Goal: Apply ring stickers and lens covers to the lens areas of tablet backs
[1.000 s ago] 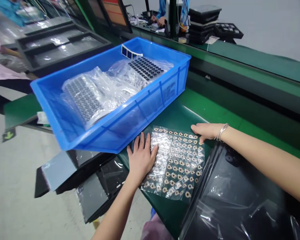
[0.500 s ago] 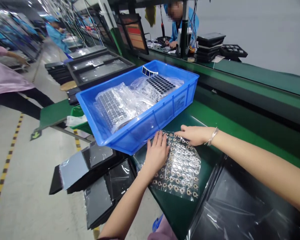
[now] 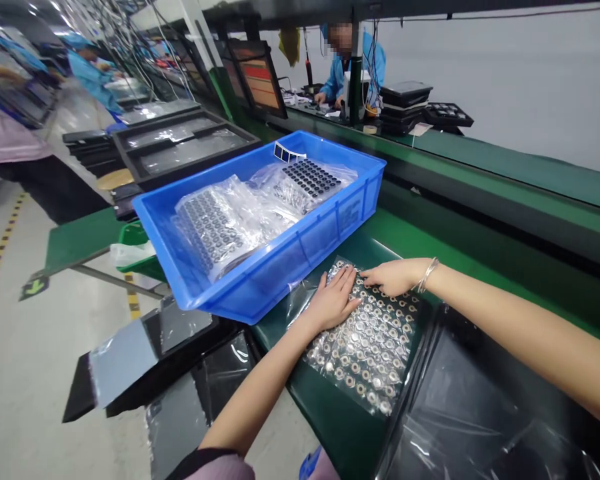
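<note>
A clear plastic bag of small round metal rings (image 3: pixel 370 340) lies flat on the green bench (image 3: pixel 430 247) in front of me. My left hand (image 3: pixel 333 300) rests flat on the bag's far left part, fingers stretched out. My right hand (image 3: pixel 393 277), with a bracelet at the wrist, lies on the bag's far edge, fingers extended toward the left hand. The two hands almost touch. Just beyond them stands a blue plastic crate (image 3: pixel 280 267) holding several clear bags of black ring parts (image 3: pixel 215 223).
Black panels in plastic film (image 3: pixel 460 407) lie at the right near edge; more black panels (image 3: pixel 145 360) lean below the bench at left. A raised green conveyor rail (image 3: pixel 505 167) runs behind. A person in blue (image 3: pixel 350 63) works at the far end beside black trays (image 3: pixel 405 100).
The view has shifted. My left hand slid right along the bag and my right hand moved left, so the hands now nearly meet at the bag's far edge.
</note>
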A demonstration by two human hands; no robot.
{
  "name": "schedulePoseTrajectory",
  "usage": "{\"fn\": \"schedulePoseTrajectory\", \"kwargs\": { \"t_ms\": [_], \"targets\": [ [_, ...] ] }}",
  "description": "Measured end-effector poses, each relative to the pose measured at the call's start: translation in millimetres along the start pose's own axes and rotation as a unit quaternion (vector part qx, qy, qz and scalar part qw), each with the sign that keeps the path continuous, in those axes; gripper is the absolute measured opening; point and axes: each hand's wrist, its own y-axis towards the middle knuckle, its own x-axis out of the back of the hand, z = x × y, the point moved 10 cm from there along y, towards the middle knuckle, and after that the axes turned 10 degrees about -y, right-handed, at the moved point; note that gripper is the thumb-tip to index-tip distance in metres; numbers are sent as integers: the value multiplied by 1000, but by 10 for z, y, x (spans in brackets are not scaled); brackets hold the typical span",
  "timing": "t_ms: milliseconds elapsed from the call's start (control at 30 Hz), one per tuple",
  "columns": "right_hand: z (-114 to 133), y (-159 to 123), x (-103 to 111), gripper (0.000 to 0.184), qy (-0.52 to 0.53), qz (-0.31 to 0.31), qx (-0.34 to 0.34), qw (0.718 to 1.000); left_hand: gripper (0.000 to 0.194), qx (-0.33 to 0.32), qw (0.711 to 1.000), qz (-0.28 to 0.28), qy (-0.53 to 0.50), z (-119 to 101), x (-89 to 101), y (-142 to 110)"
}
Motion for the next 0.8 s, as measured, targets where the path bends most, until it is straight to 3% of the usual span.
{"fn": "schedulePoseTrajectory", "kwargs": {
  "t_ms": [133, 300, 600, 800],
  "targets": [
    [-86, -21, -295, 91, -22, 24, -30, 999, 63, 15, 1000, -3, -5, 93, 44, 90],
    [-157, -44, -432, 97, -28, 40, -41, 998, 69, 103, 994, -30, 5, 335, 86, -88],
    [-143, -11, -301, 80, -53, 25, -49, 997, 65, 256, 960, -105, 48, 412, 195, -583],
    [-34, 39, -10, 36, -91, -62, -45, 993, 57, 254, 950, -145, 107, 245, 327, -752]
  ]
}}
